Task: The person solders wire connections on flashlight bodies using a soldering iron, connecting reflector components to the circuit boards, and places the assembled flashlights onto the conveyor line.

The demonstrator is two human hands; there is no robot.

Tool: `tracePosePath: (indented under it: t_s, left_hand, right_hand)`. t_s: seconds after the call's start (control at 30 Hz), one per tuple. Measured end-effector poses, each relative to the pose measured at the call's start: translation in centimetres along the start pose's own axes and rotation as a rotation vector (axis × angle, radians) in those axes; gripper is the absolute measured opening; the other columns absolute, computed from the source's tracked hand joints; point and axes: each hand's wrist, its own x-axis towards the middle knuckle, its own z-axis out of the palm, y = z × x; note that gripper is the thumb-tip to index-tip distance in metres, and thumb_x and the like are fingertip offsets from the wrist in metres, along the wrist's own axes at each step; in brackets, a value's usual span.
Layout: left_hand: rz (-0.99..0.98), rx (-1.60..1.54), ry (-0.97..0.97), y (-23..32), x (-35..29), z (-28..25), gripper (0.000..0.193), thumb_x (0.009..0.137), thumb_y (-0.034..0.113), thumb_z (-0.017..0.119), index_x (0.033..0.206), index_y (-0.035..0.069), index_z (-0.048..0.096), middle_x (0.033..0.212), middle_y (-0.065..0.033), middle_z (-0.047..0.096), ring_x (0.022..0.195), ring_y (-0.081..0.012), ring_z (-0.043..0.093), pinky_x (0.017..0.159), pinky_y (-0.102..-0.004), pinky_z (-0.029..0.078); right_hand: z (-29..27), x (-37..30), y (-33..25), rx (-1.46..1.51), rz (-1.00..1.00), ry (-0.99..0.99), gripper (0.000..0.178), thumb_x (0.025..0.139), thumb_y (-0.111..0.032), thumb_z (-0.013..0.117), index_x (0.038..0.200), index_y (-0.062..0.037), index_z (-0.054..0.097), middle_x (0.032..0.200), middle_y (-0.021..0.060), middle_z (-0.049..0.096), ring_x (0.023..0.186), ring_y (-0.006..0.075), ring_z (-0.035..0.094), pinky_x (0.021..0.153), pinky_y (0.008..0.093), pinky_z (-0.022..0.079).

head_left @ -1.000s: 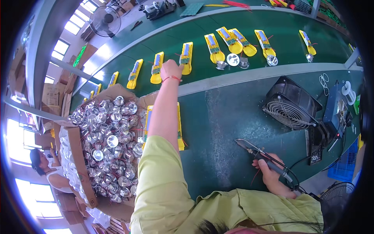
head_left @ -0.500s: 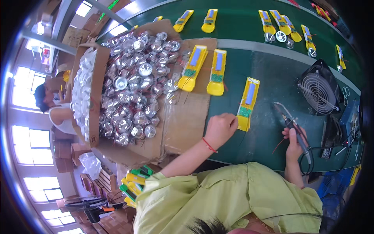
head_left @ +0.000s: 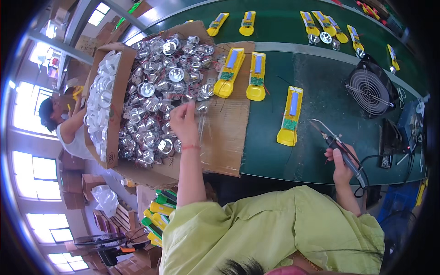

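My left hand [head_left: 184, 123] is over the right side of a big heap of shiny silver reflector cups [head_left: 151, 107] with red wires. Its fingers are pinched together at the cups; whether one is between the fingertips cannot be made out. In my right hand [head_left: 343, 167] is a soldering iron [head_left: 334, 142], its tip pointing up and left over the green bench. Left of that tip lies an open yellow housing [head_left: 287, 137] with a blue cell and a green circuit board. Two similar yellow housings [head_left: 229, 73] lie on the cardboard near the heap.
A box wall [head_left: 120, 110] separates white rings [head_left: 101, 91] from the reflectors. Several yellow housings [head_left: 247, 23] line the green far strip. A square black fan [head_left: 372, 89] stands at the right. Green and yellow parts [head_left: 160, 211] fill a box below left. Another person [head_left: 68, 128] works at far left.
My left hand has moved left from the nearest yellow housing to the reflector heap. My right hand still holds the soldering iron. The view has shifted slightly.
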Motion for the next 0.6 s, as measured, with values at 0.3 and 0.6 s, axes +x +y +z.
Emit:
tracePosePath:
  t_s: [0.3, 0.6]
  left_hand:
    - [0.045, 0.34, -0.703, 0.7, -12.1, 5.8, 0.011, 0.079, 0.009, 0.066, 0.082, -0.002, 0.066, 0.075, -0.0091, 0.064, 0.079, -0.019, 0.059, 0.069, -0.0296, 0.045]
    - [0.459, 0.472, -0.721, -0.1, -13.5, 9.3, 0.012, 0.075, 0.01, 0.07, 0.077, -0.001, 0.066, 0.082, -0.0097, 0.059, 0.082, -0.021, 0.055, 0.073, -0.03, 0.044]
  right_hand:
    - [2.1, -0.3, -0.3, -0.062, -0.09, -0.217, 0.02, 0.081, -0.006, 0.063, 0.096, 0.0061, 0.058, 0.079, 0.0126, 0.067, 0.07, 0.015, 0.066, 0.064, 0.0251, 0.053]
    - [3.1, -0.1, 0.1, -0.088, -0.038, -0.154, 0.021, 0.081, -0.009, 0.064, 0.097, 0.0032, 0.058, 0.077, 0.0099, 0.067, 0.07, 0.0149, 0.067, 0.062, 0.0251, 0.053]
